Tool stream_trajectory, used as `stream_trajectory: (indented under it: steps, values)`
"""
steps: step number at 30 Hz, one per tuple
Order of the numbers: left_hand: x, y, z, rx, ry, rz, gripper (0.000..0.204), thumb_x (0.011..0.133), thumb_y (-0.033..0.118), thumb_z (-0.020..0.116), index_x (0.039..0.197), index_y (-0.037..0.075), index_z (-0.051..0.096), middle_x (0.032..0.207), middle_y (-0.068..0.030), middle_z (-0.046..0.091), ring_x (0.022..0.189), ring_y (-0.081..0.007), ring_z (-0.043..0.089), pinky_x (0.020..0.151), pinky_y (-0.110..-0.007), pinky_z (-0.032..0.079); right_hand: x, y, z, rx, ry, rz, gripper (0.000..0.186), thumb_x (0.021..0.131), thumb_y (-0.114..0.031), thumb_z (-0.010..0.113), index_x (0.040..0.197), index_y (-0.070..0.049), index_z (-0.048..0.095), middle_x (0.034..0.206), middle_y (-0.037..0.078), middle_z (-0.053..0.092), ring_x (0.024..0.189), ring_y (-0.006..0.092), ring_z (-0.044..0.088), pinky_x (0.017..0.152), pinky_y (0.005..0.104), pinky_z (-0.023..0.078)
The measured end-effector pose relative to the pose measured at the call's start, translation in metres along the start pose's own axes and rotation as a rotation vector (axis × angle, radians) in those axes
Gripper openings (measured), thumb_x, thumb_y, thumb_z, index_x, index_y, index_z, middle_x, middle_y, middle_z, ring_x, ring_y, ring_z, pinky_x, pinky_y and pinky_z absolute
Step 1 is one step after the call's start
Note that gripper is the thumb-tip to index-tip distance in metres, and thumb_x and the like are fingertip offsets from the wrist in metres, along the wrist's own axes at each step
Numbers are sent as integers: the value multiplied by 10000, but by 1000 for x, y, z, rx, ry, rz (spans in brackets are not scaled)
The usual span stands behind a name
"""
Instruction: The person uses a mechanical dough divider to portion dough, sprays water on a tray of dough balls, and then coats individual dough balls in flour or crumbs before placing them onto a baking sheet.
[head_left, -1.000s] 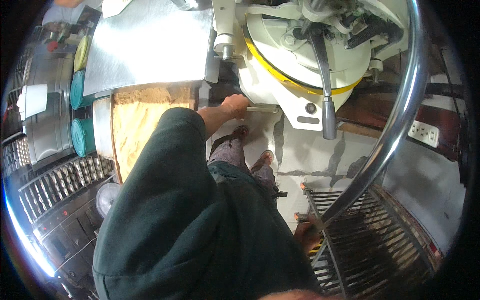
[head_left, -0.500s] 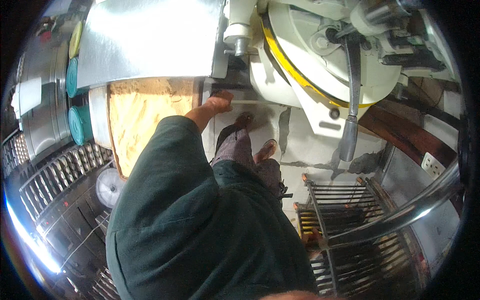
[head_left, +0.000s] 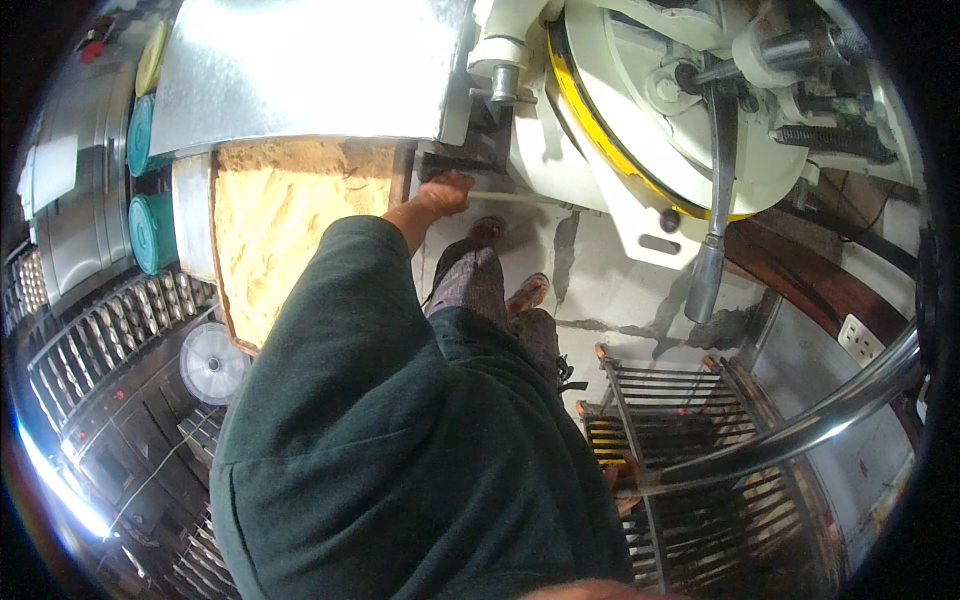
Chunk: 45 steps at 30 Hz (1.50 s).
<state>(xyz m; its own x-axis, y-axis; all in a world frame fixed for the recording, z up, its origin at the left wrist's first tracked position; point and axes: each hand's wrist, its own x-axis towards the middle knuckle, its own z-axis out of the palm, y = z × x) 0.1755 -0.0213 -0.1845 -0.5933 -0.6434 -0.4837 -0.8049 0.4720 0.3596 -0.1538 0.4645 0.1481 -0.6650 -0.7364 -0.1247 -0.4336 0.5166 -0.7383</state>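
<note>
My left hand (head_left: 447, 193) reaches forward, its fingers curled, at the dark part under the corner of a shiny metal table (head_left: 310, 70). What it grips, if anything, is hidden. Just left of it lies a shallow wood-edged bin or board with a patchy tan surface (head_left: 300, 230). Low on the right, my right hand (head_left: 624, 480) shows only in part, beside a black slatted rack (head_left: 690, 400). A polished metal tube (head_left: 800, 433) crosses in front there, and the fingers are mostly hidden.
A large cream machine (head_left: 640, 130) with a yellow band and a long grey-handled lever (head_left: 706, 280) stands ahead right. At left are teal round-lidded tubs (head_left: 153, 235), a white round lid (head_left: 214, 362) and a metal rack (head_left: 120, 330). A power outlet (head_left: 860, 340) is at the far right.
The whole view has shifted slightly, so the machine now sits farther right and the tan surface a little higher. My left hand stays by the table corner, still curled.
</note>
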Motion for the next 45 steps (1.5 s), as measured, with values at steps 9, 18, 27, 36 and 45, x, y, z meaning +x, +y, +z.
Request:
stream_trajectory:
  steps: [9,18,27,36,45]
  values:
    - [-1,30,-46,28,-318,-138,428,877,229,565,1285,98,559,1342,-217,555,1252,-396,567,1040,-481,482,-13,21,-5,-91,-5,77,176,909,-118,634,1050,-13,642,859,55,590,752,150,546,665,331,476]
    - [5,14,-14,101,-161,-33,402,904,249,556,1275,96,585,1275,-222,599,1218,-398,594,1027,-473,499,-68,112,-22,-1361,-2,-266,120,972,-70,556,1078,-36,601,982,82,602,857,182,613,755,319,510]
    - [-9,9,-16,131,-79,4,527,865,295,646,1331,63,568,1220,-203,632,1110,-395,630,950,-504,518,-9,-1,-3,-253,24,66,232,977,-119,611,1158,21,575,956,105,608,850,206,584,794,326,477]
    - [6,16,-22,46,-241,-79,565,924,391,574,1375,52,548,1328,-221,585,1200,-376,577,1033,-475,477,-6,-6,-3,-85,23,139,216,956,-121,635,1114,21,594,938,94,596,841,189,541,815,335,457]
    - [20,5,12,9,-157,-96,446,863,251,575,1255,43,617,1268,-210,642,1216,-369,602,1024,-474,491,25,18,30,-97,41,128,245,948,-142,640,1127,20,594,935,94,601,834,185,546,807,337,460]
